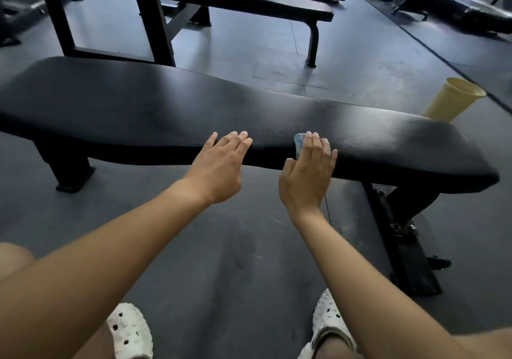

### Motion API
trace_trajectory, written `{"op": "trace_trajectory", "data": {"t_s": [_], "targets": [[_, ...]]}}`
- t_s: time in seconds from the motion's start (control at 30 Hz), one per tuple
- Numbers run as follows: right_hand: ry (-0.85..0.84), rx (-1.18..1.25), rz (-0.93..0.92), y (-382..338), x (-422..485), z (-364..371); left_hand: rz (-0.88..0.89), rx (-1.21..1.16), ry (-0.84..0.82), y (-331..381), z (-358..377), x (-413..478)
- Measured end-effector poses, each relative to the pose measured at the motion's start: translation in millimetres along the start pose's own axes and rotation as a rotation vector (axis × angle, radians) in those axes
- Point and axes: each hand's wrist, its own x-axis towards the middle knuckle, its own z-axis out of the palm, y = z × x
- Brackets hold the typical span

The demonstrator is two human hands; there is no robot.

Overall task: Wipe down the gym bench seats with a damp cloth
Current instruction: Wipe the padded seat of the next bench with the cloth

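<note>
Mid-wipe, I'd say: the right hand (pixel 307 170), fingers straight, presses the blue cloth (pixel 298 142) beneath them onto the near edge of the bench seat (pixel 166 114), the left hand (pixel 219 164) flat just beside it (holding nothing), and next it should push across the seat beyond its fingertips.

A tall yellow plastic cup (pixel 454 99) stands on the grey rubber floor (pixel 241 247) at the right. A big black metal frame (pixel 155 17) stands far back. Two white shoes with little holes (pixel 130 331) are down low.
</note>
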Motion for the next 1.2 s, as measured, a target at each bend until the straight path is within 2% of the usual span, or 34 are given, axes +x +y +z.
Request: {"op": "trace_trajectory", "data": {"t_s": [0.13,0.23,0.3,0.47,0.63,0.83,1.0,1.13,1.2], "targets": [[-0.115,-0.019,-0.248,-36,0,9,-0.023,0.031,-0.018,-2,-7,-5],[-0.179,0.002,-0.329,-49,8,9,-0.125,0.020,0.093,-10,-11,-11],[-0.154,-0.011,-0.355,-42,12,9,-0.178,0.029,0.176,-22,-12,-15],[0.030,-0.023,-0.213,-18,10,12,-0.269,0.018,0.362,-58,-8,-32],[0.066,0.001,-0.108,-52,3,28,-0.371,-0.025,0.390,-103,-1,-43],[0.020,0.011,-0.168,-107,-8,40,-0.233,-0.043,0.429,-126,-1,-46],[-0.094,0.012,-0.352,-145,-18,39,-0.202,-0.044,0.453,-129,-5,-46],[-0.155,0.007,-0.562,-124,-9,29,-0.263,-0.063,0.485,-121,0,-45],[-0.139,-0.038,-0.551,-99,-5,25,-0.291,-0.067,0.485,-117,3,-45]]}}
